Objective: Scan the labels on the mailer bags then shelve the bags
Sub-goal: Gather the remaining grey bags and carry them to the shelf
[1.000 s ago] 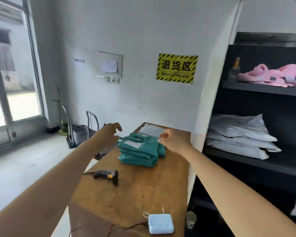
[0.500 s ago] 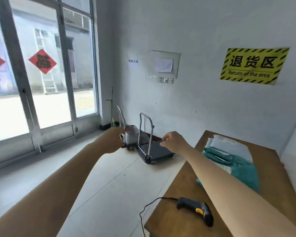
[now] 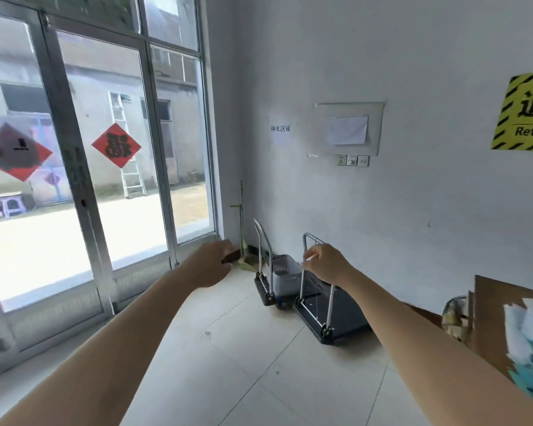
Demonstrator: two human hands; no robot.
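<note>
Teal and white mailer bags [image 3: 531, 358] lie blurred at the right edge on the brown wooden table [image 3: 493, 309], of which only a corner shows. My left hand [image 3: 211, 264] is stretched out ahead over the floor, fingers loosely curled, holding nothing. My right hand [image 3: 325, 264] is also stretched forward, fingers bent with thumb and forefinger close together, nothing seen in it. Both hands are far to the left of the bags. The scanner and the shelves are out of view.
Two folding platform trolleys [image 3: 326, 312] stand by the white wall, one with a grey basket [image 3: 285, 276]. A broom [image 3: 242, 235] leans in the corner. Glass doors [image 3: 74, 167] fill the left side. A yellow sign [image 3: 523, 112] hangs at right.
My view has swung further left: the table and bags slid to the right edge, the scanner left the frame, and the glass doors came in. Both hands stay outstretched and apart.
</note>
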